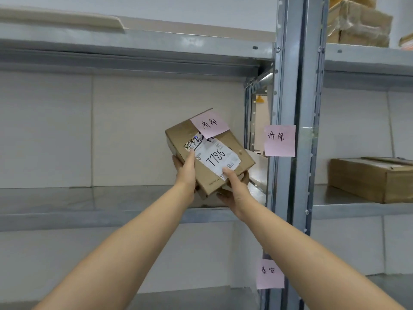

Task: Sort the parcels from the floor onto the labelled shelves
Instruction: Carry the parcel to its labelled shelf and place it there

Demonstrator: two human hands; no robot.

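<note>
Between the two hands, above the front edge of a bare metal shelf (89,198), a small cardboard box (210,153) is held tilted, its far corner raised. The left hand (186,173) is closed on the box's near-left edge, thumb laid on the top face, fingers hidden beneath. The right hand (234,189) is closed on the near-right corner, thumb pressed onto the white label (218,156), fingers curled under the base.

Box: plain brown corrugated card, flat and rectangular, edges slightly scuffed. On the white label, "7786" is handwritten in black marker; the printed text and barcodes are too small to read. At the far corner of the box, a pink sticky note (210,124) is stuck, handwritten "济南".

Right of the grip, on the grey steel upright (288,86), a second pink note (279,140) is marked "济南". Below the right forearm, a third pink note (270,274) reads "泰安".

Further right, on the neighbouring shelf, a larger brown carton (368,177) lies flat. Above it, tape-wrapped parcels (362,23) are stacked.
</note>
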